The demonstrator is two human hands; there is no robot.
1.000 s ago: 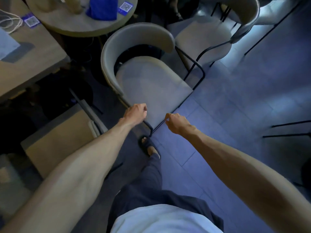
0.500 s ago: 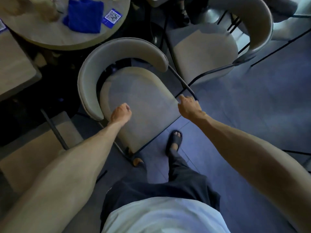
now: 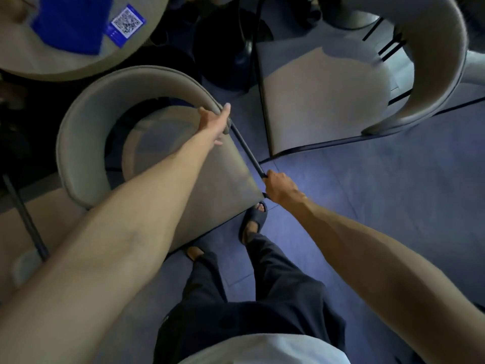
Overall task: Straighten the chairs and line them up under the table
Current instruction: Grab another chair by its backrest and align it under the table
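Both arms are seen uncovered now, the left forearm (image 3: 131, 224) and the right forearm (image 3: 367, 248) bare from the picture's edge down to the wrists, and the left hand (image 3: 214, 124) and right hand (image 3: 279, 187) are bare as well. At the bottom a pale top (image 3: 262, 349), white or very light grey, is caught as a rounded hem. Long dark trousers (image 3: 249, 311) are worn, black or deep navy in this dim light, loose and reaching the ankles. On the right foot a dark open-toed slide sandal (image 3: 253, 216) is shown, one broad strap across the instep. The left foot (image 3: 194, 252) is only partly seen.
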